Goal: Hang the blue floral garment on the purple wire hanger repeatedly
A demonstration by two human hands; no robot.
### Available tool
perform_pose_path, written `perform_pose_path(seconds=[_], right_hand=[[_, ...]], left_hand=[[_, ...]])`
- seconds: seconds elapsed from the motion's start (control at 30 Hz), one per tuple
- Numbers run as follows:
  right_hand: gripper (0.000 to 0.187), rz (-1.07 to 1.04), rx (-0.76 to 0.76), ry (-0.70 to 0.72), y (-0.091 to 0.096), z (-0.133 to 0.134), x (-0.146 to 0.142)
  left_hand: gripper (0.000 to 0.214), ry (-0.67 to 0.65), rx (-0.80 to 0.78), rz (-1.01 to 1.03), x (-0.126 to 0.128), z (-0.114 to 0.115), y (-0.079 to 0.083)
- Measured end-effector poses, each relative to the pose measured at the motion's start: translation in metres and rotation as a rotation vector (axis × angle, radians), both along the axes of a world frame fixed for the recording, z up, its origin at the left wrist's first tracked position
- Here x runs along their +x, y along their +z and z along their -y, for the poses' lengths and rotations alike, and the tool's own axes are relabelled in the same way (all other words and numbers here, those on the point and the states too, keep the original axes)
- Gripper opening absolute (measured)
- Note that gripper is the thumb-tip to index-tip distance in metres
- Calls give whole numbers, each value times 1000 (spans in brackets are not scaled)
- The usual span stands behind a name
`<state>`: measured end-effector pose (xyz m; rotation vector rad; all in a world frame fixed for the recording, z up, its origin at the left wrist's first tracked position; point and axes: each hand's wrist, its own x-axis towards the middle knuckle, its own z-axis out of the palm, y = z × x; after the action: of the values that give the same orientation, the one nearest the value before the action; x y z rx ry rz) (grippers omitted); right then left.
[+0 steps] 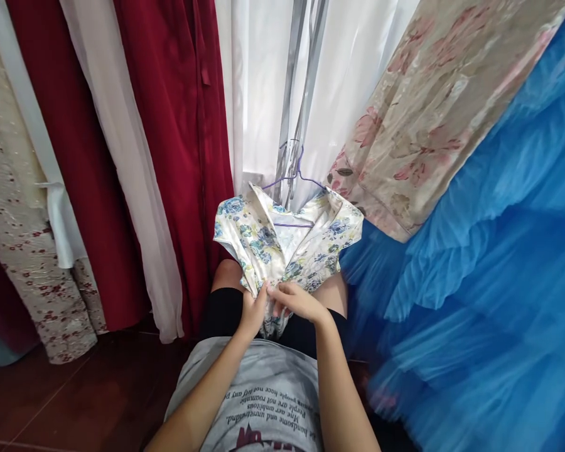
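A white dress (258,233) with blue and yellow flowers lies across my lap, its crossed V-neck and short sleeves facing up. It is on a thin purple wire hanger (301,168), whose hook points away from me. At the dress's waist, my left hand (254,309) pinches the fabric between thumb and fingers. My right hand (296,301) grips the same spot from the other side, and the fingertips of both hands nearly meet. The lower part of the dress is bunched beneath my hands and mostly hidden.
Dark red garments (169,113) and a pale sheer panel (122,144) hang on the left. Ahead are white curtain-like fabric (263,81) and grey ribbons (292,81). To the right hang a beige floral garment (414,125) and a ruffled blue tulle gown (475,301). The floor (66,402) is reddish tile.
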<state>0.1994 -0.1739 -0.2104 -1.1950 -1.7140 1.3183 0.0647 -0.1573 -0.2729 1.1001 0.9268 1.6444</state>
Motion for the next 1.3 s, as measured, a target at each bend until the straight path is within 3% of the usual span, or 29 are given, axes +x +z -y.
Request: perform_pose_path(seconds=[0.03,0.17,0.3,0.53,0.83,0.93,1.03,1.13,1.17,1.2,1.3], right_hand=[[45,9,-15,31,3,-1,-2],[41,-70,28,-152,10,-3,2],[35,-137,91,-247,9,-1,6],[29,-321,102,-267,7,0,14],[30,-280,177,-199,3,-2,16],[31,-319,175,-265,8,5,18],[23,-297,124,-303,14,13,23],[18,-301,107,-320,18,16,24],[18,-311,102,-319,18,16,22],[18,-317,96,-308,17,15,21],[16,-309,76,-242,15,16,16]], left_hand=[[45,-1,-3,-4,0,3,1],[49,-7,-17,30,-2,8,3],[58,-78,-6,49,-2,10,4],[56,-123,-17,18,-1,14,8],[55,-141,16,-13,6,18,10],[52,-15,0,-33,-4,6,7],[46,251,23,-30,-18,-6,5],[51,568,215,-175,-23,-4,10],[52,598,298,-278,-20,0,13],[49,552,374,-394,-17,3,16],[19,184,457,-622,-1,8,24]])
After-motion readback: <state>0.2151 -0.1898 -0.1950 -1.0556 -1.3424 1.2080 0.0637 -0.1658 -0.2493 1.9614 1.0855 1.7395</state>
